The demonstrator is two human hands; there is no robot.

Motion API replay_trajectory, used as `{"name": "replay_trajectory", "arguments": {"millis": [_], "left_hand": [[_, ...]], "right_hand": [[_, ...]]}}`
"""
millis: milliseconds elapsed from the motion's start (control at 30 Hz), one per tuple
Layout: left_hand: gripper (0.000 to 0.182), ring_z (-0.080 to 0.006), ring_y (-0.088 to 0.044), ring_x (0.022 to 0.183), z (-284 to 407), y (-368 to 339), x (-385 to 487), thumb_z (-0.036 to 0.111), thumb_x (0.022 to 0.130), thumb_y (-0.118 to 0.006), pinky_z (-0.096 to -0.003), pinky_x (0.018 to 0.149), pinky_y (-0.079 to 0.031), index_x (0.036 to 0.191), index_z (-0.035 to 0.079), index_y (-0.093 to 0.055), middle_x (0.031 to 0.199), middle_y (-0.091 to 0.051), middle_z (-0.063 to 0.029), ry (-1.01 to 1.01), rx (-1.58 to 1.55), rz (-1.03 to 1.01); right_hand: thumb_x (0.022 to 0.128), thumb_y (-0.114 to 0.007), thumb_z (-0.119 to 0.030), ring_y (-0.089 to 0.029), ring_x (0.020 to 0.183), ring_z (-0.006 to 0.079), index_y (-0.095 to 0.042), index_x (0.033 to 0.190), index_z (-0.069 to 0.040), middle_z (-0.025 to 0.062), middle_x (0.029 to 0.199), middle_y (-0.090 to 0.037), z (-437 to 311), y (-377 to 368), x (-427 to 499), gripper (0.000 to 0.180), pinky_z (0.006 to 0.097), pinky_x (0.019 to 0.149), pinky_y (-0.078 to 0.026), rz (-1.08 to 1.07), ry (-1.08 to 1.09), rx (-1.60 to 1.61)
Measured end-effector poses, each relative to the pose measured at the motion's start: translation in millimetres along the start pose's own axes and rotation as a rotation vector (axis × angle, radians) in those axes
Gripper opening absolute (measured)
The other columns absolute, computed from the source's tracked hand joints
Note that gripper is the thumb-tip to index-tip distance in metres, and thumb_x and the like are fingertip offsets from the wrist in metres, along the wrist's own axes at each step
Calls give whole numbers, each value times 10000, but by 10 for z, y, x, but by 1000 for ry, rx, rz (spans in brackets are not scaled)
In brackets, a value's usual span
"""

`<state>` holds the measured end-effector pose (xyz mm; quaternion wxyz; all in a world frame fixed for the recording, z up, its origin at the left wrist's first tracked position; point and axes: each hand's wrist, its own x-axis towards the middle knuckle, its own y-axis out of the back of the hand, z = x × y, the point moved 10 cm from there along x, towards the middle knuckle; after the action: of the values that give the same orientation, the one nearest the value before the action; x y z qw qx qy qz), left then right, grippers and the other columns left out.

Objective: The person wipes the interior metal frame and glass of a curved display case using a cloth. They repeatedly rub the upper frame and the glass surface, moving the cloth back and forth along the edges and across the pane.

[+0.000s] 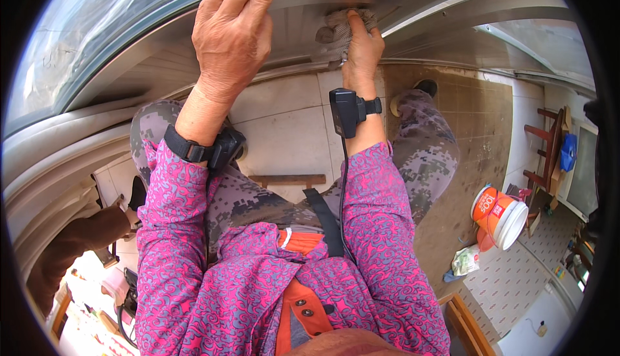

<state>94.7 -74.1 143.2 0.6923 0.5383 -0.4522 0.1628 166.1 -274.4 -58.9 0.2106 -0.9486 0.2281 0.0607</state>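
Observation:
My right hand (pixel 363 50) holds a bunched, striped grey-beige cloth (pixel 339 34) against the lower metal panel (pixel 290 21) of a door in front of me. The thumb presses on the cloth, and part of it hangs below the fingers. Higher and to the left, my left hand (pixel 235 31) is bent at the frame rail (pixel 169 24) under a glass pane (pixel 82 21). Its fingertips reach the pane's lower edge; whether they grip it is hidden. Each wrist carries a strapped black device.
A white-and-orange bucket (pixel 496 215) stands on the floor at right, near a plastic bag (pixel 466 260). Wooden furniture (pixel 547 147) and a blue object (pixel 568 152) are at the far right wall. A low wooden stool (pixel 290 180) shows between my legs. Another person's brown-clad leg (pixel 77 254) is at left.

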Motion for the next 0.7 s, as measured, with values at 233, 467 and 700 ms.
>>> {"name": "replay_trajectory", "arguments": {"millis": [233, 467, 700], "left_hand": [[490, -222, -613, 1009, -18, -11, -17, -55, 788, -668, -338, 919, -509, 1209, 188, -734, 1073, -674, -1, -3, -2, 8], [484, -223, -613, 1008, -9, -3, -7, -54, 792, -668, -337, 916, -508, 1207, 187, -734, 1069, -676, -1, -11, -11, 12], [476, -223, -615, 1009, -13, -4, -16, -51, 792, -671, -337, 917, -508, 1200, 186, -738, 1061, -674, 1, -7, 0, 12]], "right_hand": [[880, -790, -181, -615, 876, 141, -670, 1014, 8, 49, 982, -687, -103, -76, -66, 260, 309, 799, -496, -54, 50, 90], [888, -800, -144, -667, 936, 148, -669, 1094, 30, 76, 1036, -714, 75, 59, -19, 301, 282, 833, -515, 50, -79, 13], [881, -799, -150, -658, 936, 145, -667, 1073, 19, 77, 1048, -712, -126, -96, -108, 288, 278, 829, -509, -76, 36, 129]]}}
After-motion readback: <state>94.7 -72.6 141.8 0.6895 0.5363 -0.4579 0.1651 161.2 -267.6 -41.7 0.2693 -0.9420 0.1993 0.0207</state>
